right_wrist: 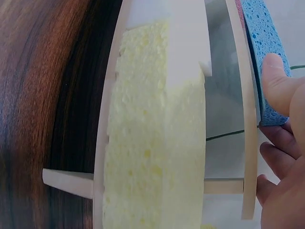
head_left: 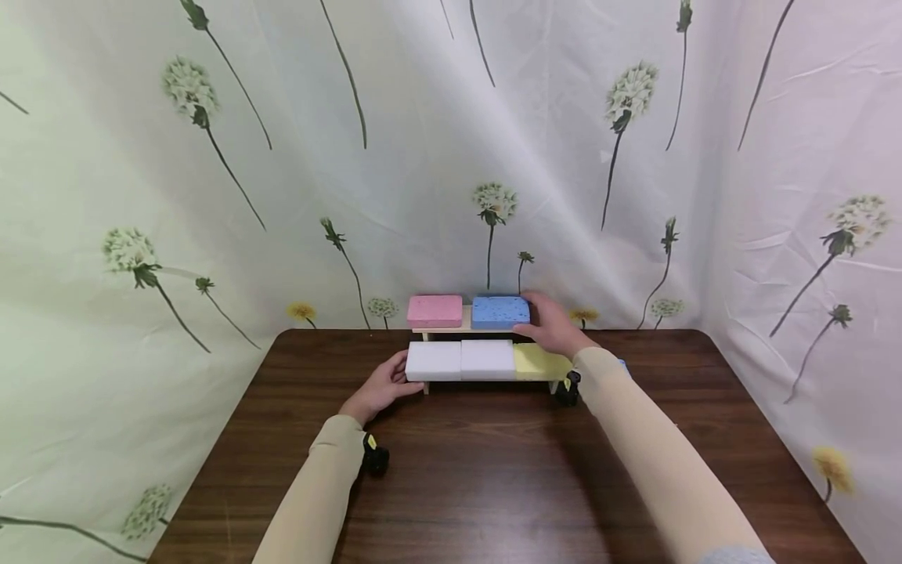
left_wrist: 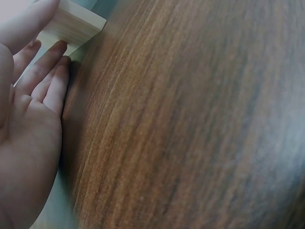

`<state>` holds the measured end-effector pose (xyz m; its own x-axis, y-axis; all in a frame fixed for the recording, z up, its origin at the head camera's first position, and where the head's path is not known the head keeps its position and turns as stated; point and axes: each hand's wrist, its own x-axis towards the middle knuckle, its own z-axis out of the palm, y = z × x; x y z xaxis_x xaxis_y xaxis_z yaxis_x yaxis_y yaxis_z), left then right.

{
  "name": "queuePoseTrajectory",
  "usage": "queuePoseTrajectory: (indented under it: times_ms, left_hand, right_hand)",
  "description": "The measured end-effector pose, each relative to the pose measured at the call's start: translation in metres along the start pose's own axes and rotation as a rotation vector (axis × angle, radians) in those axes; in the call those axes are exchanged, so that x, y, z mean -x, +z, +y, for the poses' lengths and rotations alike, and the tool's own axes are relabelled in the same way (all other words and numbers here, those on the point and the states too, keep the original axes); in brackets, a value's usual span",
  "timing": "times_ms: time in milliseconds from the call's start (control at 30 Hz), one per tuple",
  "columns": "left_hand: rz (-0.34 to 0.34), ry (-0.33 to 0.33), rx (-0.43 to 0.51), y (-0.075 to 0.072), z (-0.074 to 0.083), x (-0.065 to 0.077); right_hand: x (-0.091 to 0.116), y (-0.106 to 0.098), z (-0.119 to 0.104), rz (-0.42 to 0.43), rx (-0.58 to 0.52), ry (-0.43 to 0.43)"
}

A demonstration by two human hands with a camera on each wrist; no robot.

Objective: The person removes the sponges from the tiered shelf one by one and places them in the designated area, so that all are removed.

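My right hand (head_left: 559, 325) holds the right end of a blue sponge (head_left: 499, 311) on the upper step of a small wooden stand (head_left: 467, 318). In the right wrist view the thumb (right_wrist: 274, 78) presses on the blue sponge's face, with the fingers around its end. To its left on that step lies a pink sponge (head_left: 434, 311). Along the lower step, side by side, sit two white sponges (head_left: 433, 362) and a yellow sponge (head_left: 541, 362). My left hand (head_left: 380, 388) is at the stand's lower left end, its fingers loosely extended beside a wooden leg (left_wrist: 78, 26).
The stand is at the back of a dark brown wooden table (head_left: 479, 470). Behind and beside the table hangs a white cloth (head_left: 423, 196) printed with dandelions. A small bit of something blue (head_left: 623, 364) shows past the right sleeve, mostly hidden.
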<state>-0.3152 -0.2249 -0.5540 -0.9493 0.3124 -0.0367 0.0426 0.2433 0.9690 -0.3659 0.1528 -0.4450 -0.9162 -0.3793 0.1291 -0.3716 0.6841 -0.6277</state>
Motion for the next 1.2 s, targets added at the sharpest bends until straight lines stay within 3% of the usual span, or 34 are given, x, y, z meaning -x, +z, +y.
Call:
queuePoseTrajectory:
  times_ms: [467, 1200]
  left_hand:
    - [0.016, -0.015, -0.007, 0.002, 0.003, -0.001]
    - [0.007, 0.013, 0.007, 0.001, -0.001, -0.003]
  right_hand:
    - [0.011, -0.013, 0.007, 0.007, 0.016, -0.007]
    - [0.037, -0.036, 0.028, 0.025, 0.018, 0.01]
